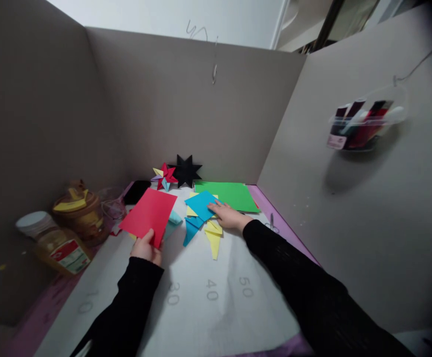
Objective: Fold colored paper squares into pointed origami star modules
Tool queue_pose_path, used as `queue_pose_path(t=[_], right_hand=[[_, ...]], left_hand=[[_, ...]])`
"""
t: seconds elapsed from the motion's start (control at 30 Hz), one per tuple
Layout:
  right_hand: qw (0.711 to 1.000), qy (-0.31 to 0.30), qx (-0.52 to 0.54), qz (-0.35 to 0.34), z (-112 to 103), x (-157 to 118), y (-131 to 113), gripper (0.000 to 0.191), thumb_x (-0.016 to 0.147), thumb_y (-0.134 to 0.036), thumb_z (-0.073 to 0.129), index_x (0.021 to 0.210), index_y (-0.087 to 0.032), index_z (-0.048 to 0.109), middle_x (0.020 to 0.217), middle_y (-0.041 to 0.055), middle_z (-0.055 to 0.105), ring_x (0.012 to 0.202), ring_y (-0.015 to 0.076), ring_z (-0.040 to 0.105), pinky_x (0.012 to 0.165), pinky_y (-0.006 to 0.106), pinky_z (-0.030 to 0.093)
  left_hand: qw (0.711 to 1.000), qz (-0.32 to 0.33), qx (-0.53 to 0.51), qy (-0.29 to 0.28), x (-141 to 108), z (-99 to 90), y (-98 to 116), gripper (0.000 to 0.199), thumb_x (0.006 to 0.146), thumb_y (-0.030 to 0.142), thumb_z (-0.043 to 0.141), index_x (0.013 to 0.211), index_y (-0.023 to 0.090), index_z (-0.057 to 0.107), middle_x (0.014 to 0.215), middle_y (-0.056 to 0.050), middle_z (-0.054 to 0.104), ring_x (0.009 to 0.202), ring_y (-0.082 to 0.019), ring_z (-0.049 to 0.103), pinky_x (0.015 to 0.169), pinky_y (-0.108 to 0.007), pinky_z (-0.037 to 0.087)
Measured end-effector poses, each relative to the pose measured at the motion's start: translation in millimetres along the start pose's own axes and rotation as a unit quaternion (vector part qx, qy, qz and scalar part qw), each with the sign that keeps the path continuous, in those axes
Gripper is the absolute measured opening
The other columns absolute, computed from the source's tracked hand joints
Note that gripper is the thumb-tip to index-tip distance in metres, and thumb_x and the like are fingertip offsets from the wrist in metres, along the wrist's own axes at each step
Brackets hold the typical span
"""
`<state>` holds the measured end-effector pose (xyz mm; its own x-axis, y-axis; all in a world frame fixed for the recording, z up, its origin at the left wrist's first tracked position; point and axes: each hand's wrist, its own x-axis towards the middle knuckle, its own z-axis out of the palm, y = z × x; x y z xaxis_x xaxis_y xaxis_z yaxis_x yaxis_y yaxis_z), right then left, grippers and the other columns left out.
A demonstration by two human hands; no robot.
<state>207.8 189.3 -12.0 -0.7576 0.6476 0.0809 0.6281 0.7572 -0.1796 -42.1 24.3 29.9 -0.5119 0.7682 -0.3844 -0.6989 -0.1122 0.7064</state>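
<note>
Pinching one red sheet (149, 210): left hand (146, 250). Resting outstretched on one blue sheet (198, 204): right hand (229, 216).

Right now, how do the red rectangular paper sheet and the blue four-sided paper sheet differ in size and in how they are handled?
The red paper sheet is gripped by the left hand, thumb on top; the blue paper sheet lies partly under the right hand. The red paper sheet looks larger than the blue paper sheet. Both are single-coloured paper.
</note>
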Motion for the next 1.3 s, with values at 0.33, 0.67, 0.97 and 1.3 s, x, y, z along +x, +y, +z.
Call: queue_pose_path(t=[0.33,0.67,0.97,1.3], right_hand=[[0.993,0.077,-0.035,0.088,-5.8,18.3,18.4,0.047,0.087,-0.011,0.034,0.133,-0.018,0.043,0.138,0.0105,0.044,0.124,0.0214,0.043,0.103,0.034,0.029],[0.975,0.133,0.088,0.153,-11.2,-8.0,3.2,0.040,0.088,-0.022,0.036,0.124,-0.016,0.051,0.124,0.0115,0.055,0.114,0.0220,0.048,0.095,0.033,0.035],[0.944,0.014,0.212,0.252,5.4,-24.5,-43.4,0.053,0.050,-0.027,0.078,0.097,-0.014,0.058,0.089,0.0060,0.063,0.073,0.0161,0.055,0.059,0.022,0.036],[0.913,0.086,0.245,0.314,-12.6,-13.2,-2.3,0.012,0.073,-0.019,0.051,0.073,-0.012,0.060,0.057,-0.0009,0.054,0.049,0.0096,0.046,0.047,0.021,0.029]], left_hand=[[0.981,0.018,-0.133,0.138,12.9,-10.3,47.8,0.018,0.085,0.007,0.040,0.077,0.015,0.053,0.061,0.004,0.057,0.045,-0.006,0.055,0.041,-0.013,0.045],[0.990,-0.019,-0.120,0.075,17.9,-14.9,40.5,0.021,0.085,0.005,0.037,0.078,0.012,0.055,0.061,0.000,0.059,0.046,-0.008,0.058,0.039,-0.014,0.045],[0.994,-0.038,-0.093,0.040,7.5,-4.6,33.0,0.023,0.087,0.005,0.035,0.079,0.010,0.055,0.058,-0.002,0.061,0.040,-0.010,0.057,0.032,-0.015,0.044],[0.994,-0.035,-0.102,0.022,7.8,-3.0,27.9,0.022,0.086,0.002,0.035,0.081,0.009,0.056,0.054,-0.003,0.061,0.041,-0.011,0.058,0.035,-0.015,0.047]])
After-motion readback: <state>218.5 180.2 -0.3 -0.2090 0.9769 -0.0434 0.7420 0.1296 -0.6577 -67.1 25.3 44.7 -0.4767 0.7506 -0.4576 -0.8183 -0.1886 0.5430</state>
